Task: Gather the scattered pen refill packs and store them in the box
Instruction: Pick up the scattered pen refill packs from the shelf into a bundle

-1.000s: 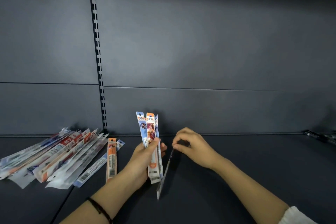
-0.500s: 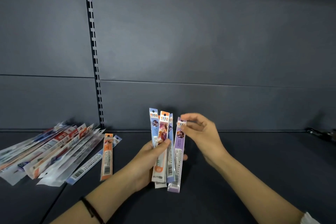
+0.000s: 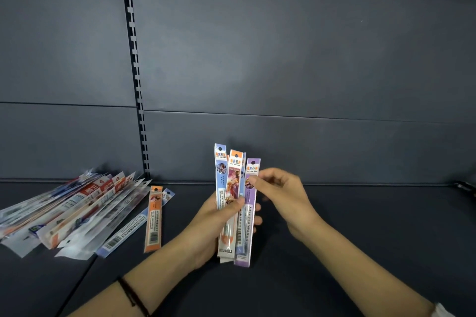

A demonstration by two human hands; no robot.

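Black cord is worn as a band (image 3: 131,296) on the left wrist, nearest the camera and low to the left of the bundle (image 3: 226,244). A white cuff (image 3: 443,311) is seen low to the right of the bundle.

The bundle, a fan of narrow refill packs, is held upright above the shelf (image 3: 360,226). It is gripped by the left hand (image 3: 213,219), with the thumb pressed across its front and the fingers curled round its back. In the bundle a blue pack (image 3: 220,175) is set leftmost and tallest. An orange-topped pack (image 3: 235,162) comes next, and a purple pack (image 3: 251,213) forms the right edge. The purple pack is pinched near its top by the right hand (image 3: 280,195), between thumb and bent forefinger.

Left of the bundle, an orange pack (image 3: 153,219) is laid flat on the shelf. It is crossed over a slanted pale-blue pack (image 3: 134,231). Further left of the bundle, a pile (image 3: 64,208) of overlapping packs is spread across the shelf.

Behind the bundle the dark back panel (image 3: 283,59) is seen, and up to the left of the bundle a slotted upright (image 3: 135,67) is fixed to it. Far right of the bundle a small dark thing (image 3: 463,185) is cut off by the frame edge and cannot be made out.
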